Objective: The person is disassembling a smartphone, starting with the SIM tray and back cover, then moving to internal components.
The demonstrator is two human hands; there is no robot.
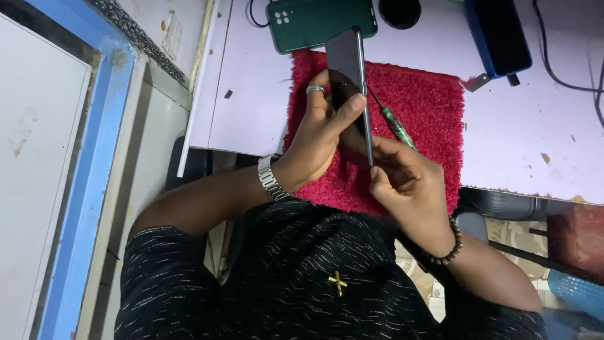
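Head view: left hand (324,126) and right hand (402,179) both clamped on dark phone (351,69), held on edge over red mat (428,107). Risk: grip is edge-only, so phone could twist out. Green screwdriver (393,123) lies right under it; could scratch the phone.

two phones (350,63) (321,22), one green-handled screwdriver (394,123), one red mat (420,106), one blue box (498,34), two hands (324,129) (408,184).
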